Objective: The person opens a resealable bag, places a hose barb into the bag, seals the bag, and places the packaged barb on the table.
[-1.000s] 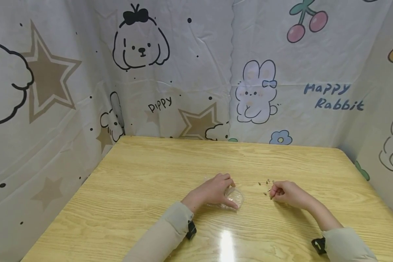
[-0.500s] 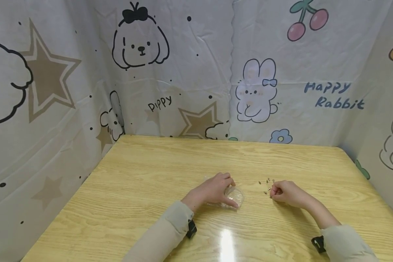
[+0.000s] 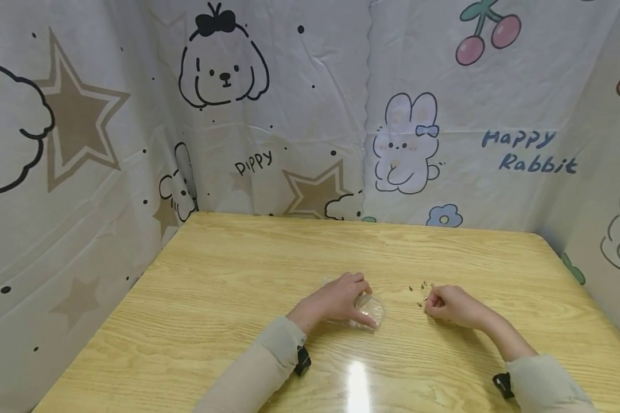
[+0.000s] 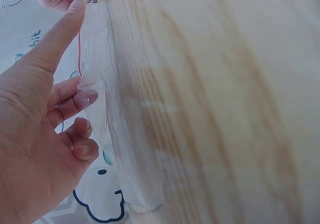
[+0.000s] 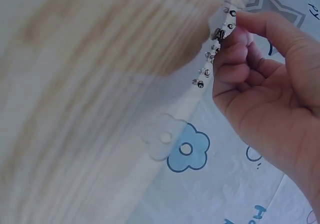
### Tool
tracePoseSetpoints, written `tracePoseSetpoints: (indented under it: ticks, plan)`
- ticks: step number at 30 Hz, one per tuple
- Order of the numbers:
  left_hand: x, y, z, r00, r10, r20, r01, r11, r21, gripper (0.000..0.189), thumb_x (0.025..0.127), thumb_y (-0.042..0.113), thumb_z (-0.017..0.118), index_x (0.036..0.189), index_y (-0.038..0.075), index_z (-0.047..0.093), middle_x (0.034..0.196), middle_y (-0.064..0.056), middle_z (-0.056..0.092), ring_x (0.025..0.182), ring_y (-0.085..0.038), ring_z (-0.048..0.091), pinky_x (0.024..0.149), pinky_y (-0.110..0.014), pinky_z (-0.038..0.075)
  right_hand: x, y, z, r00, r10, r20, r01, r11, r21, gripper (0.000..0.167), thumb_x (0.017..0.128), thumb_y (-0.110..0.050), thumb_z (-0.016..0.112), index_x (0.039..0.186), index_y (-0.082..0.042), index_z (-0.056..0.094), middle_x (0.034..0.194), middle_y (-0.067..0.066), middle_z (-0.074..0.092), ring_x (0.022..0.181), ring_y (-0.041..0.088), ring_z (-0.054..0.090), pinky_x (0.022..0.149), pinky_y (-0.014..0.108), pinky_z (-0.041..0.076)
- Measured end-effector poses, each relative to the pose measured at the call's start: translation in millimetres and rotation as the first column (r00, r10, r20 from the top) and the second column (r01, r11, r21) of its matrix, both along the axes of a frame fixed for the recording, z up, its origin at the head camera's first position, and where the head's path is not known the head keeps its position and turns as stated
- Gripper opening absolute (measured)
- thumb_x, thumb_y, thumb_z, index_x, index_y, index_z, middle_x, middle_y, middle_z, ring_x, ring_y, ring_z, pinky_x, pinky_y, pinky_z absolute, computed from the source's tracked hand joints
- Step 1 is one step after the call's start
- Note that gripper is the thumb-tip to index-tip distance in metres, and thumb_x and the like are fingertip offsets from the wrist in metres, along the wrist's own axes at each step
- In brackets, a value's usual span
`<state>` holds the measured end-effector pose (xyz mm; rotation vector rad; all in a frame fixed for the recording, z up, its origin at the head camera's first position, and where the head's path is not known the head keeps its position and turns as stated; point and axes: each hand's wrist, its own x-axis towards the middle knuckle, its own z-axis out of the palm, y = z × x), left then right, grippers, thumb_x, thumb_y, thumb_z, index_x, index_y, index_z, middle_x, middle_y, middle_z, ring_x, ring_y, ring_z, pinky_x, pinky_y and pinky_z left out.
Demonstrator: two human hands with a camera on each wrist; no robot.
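Note:
My left hand (image 3: 338, 298) holds a clear plastic zip bag (image 3: 372, 312) on the table, thumb and fingers spread at its mouth. In the left wrist view, a red line runs along the bag (image 4: 97, 46), and plastic covers one fingertip. To its right, my right hand (image 3: 457, 307) has thumb and index finger together at the tabletop. Its fingertips pinch a tiny shiny metal piece (image 5: 232, 14), partly hidden. Several similar small metal pieces (image 5: 207, 73) lie scattered beside these fingers; their exact kind is too small to tell.
The wood-grain table (image 3: 227, 269) reaches back to a printed cloth (image 3: 310, 115) hung behind and at both sides. Each wrist wears a black strap (image 3: 302, 361) below a light sleeve (image 3: 258, 367). A bright glare lies on the table's near part.
The small metal piece nearest my right fingertips, visible on the table earlier, no longer shows there. My left hand and the bag stay in place; the head view shifts slightly.

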<state>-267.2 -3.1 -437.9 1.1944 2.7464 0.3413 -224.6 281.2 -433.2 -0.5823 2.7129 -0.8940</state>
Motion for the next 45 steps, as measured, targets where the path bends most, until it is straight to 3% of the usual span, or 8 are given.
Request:
tracePoseSetpoints:
  ticks: [21, 45]
  plan:
    - [-0.6, 1.0, -1.4, 1.000, 0.005, -0.012, -0.005, 1.000, -0.014, 0.074, 0.072, 0.066, 0.074, 0.123, 0.015, 0.062, 0.108, 0.006, 0.055, 0.092, -0.008, 0.046, 0.073, -0.018, 0.041, -3.6, -32, 5.2, 0.999, 0.031, 0.022, -0.029, 0.997, -0.075, 0.007, 0.091, -0.006, 0.063, 0.088, 0.000, 0.061, 0.076, 0.001, 0.057, 0.064, 0.002, 0.045, 0.056, 0.020, 0.040]
    - [1.2, 0.1, 0.1, 1.000, 0.020, 0.009, -0.020, 1.000, 0.002, 0.068, 0.072, 0.064, 0.075, 0.118, 0.016, 0.063, 0.106, 0.006, 0.056, 0.091, -0.009, 0.045, 0.071, -0.018, 0.040, -14.8, -73, 5.3, 0.994, 0.103, 0.030, -0.100, 0.992, -0.080, 0.005, 0.090, -0.002, 0.059, 0.088, 0.000, 0.062, 0.077, 0.003, 0.062, 0.065, 0.004, 0.049, 0.058, 0.019, 0.043]
